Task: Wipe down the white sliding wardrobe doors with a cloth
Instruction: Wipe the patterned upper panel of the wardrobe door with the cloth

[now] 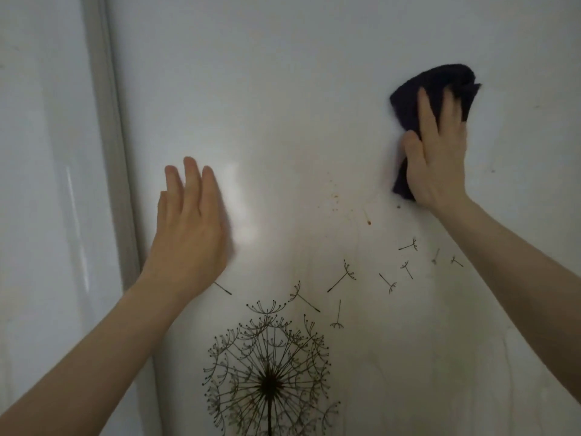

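Both hands up at the white door [314, 73], dark cloth [434, 86] high on its right side.
My left hand [188, 221] is released, fingers straight, near the door's left edge. My right hand [437, 152] presses the cloth to the panel with spread, unclenched fingers. I'd hold the palm flat and sweep down-left over the brown specks [334, 196] in overlapping passes.

Wardrobe door [314, 89] bears dandelion decal [267, 372], orange specks [334, 196]; dark cloth [408, 96] pressed against it.
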